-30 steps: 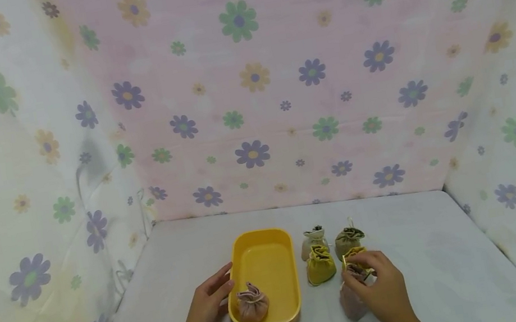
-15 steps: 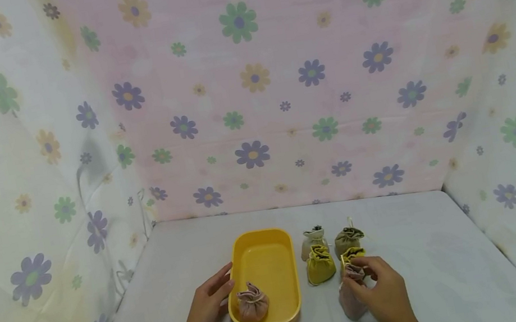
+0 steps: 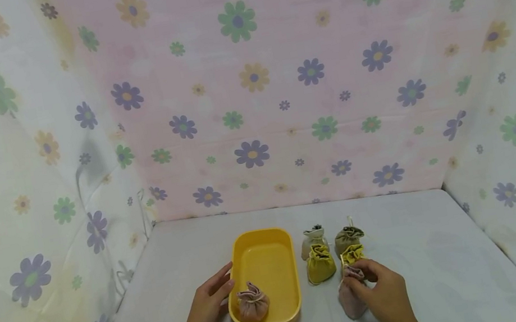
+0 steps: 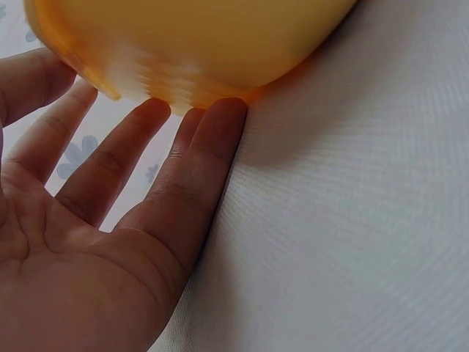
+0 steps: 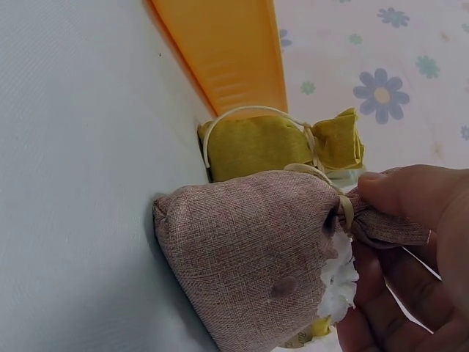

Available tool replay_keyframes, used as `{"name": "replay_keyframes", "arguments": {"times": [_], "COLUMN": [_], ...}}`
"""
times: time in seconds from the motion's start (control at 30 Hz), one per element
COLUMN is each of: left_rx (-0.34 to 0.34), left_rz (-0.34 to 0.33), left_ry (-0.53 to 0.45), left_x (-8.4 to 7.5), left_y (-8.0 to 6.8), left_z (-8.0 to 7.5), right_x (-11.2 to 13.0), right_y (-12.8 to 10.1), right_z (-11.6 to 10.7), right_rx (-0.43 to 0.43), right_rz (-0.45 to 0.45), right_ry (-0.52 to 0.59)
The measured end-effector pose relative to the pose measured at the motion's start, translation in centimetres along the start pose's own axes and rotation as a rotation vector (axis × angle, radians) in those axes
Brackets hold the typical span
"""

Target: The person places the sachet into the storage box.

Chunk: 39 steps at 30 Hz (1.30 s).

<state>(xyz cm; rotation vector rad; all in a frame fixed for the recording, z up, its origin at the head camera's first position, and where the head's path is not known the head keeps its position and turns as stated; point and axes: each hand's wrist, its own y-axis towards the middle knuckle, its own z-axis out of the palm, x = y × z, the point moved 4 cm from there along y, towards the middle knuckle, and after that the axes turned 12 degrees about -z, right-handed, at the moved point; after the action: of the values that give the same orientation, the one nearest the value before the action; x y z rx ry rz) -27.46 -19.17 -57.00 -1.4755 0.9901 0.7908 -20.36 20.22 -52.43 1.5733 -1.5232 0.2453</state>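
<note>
Mauve pouch (image 5: 245, 246) upright, neck upward

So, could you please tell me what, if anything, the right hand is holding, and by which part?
The right hand pinches a dusty-pink pouch by its gathered top.

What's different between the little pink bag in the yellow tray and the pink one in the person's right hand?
The tray bag sits inside the yellow tray, while the held bag is outside it. No hand touches the tray bag; the right hand pinches the held bag by its gathered top. The tray bag looks squat and round, the held bag longer. Both are pinkish cloth, tied at the neck.
</note>
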Motion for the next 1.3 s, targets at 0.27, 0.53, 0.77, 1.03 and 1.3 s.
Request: {"name": "replay_keyframes", "arguments": {"times": [0.27,0.53,0.77,1.03,1.3], "left_rx": [0.001,-0.009,0.001,0.003,0.011], "left_rz": [-0.013,-0.016,-0.012,0.001,-0.011], "left_ry": [0.02,0.023,0.018,0.006,-0.002], "left_x": [-0.1,-0.1,0.0,-0.1,-0.1], "left_y": [0.1,0.2,0.1,0.1,0.2], "left_z": [-0.1,-0.1,-0.1,-0.1,-0.1], "right_x": [0.1,0.5,0.8,1.8,3.0], "right_y": [0.0,0.1,0.3,0.6,1.0], "right_z": [-0.3,-0.5,-0.6,-0.8,-0.9], "right_rx": [-0.019,-0.026,-0.026,-0.055,-0.068], "right_rz": [-0.024,-0.019,-0.015,-0.045,-0.067], "right_ry": [0.004,0.01,0.023,0.04,0.068]}}
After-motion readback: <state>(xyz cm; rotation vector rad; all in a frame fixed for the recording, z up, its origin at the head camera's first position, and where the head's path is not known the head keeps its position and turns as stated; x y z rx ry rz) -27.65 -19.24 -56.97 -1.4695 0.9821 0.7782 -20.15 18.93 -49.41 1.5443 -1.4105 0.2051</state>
